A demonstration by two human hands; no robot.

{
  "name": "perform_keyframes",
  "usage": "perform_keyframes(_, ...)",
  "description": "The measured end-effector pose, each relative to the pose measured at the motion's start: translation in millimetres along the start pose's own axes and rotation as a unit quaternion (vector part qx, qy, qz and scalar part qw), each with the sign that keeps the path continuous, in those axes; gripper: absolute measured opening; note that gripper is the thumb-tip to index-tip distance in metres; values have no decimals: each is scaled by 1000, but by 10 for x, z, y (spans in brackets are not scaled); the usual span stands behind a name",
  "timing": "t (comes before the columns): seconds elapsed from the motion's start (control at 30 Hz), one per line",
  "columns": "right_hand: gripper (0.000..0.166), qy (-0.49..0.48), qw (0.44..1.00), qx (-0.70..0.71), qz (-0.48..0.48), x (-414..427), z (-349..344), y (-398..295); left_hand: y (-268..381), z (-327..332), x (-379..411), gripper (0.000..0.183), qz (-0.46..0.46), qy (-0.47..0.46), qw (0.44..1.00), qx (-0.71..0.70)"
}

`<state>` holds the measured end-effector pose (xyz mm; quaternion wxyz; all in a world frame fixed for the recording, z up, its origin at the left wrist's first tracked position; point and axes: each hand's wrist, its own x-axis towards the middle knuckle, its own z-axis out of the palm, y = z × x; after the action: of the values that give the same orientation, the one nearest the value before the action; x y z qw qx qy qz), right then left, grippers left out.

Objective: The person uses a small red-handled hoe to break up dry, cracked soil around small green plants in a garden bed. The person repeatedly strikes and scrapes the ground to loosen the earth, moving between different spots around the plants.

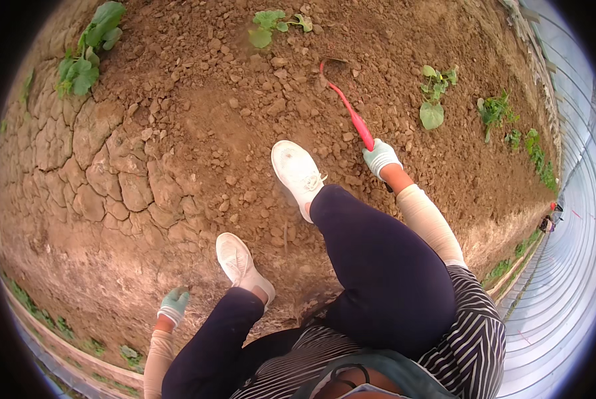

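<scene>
My right hand, in a pale green knit glove, grips the lower end of the red handle of a hand hoe. The hoe's curved neck reaches away from me, and its thin blade touches the loose, crumbly soil, partly hidden by it. At the lower left, my left hand wears a matching glove and hangs beside my left leg with nothing visible in it. Its fingers are loosely bent, the thumb a little apart. Right of the blade grows a small leafy seedling; another seedling stands beyond it to the left.
My white shoes are planted on the soil. Cracked, hard earth spreads to the left, with a larger leafy plant at the upper left. More green plants line the right side, before a ribbed greenhouse wall.
</scene>
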<state>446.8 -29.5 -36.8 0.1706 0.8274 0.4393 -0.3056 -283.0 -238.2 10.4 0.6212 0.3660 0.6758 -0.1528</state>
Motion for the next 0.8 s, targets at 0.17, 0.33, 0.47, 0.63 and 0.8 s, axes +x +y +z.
perform_keyframes(0.17, 38, 40, 989, 140, 10, -389, 39, -71, -397, 50, -84, 30, 12, 19, 998, -58)
perform_keyframes(0.33, 39, -1, 1000, 25, -10, -352, 358, 0, -500, 70, 28, 30, 11, 5, 999, -51)
perform_keyframes(0.47, 40, -31, 995, 86, -25, -339, 135, -173, -361, 63, -3, 30, -12, -6, 999, -44)
perform_keyframes(0.63, 38, 74, 986, 151, -20, -490, 399, -273, -425, 40, 26, 30, 8, 0, 998, -63)
perform_keyframes(0.8, 40, -32, 997, 69, -33, -355, 257, -280, -403, 66, 26, 29, 12, 11, 999, -44)
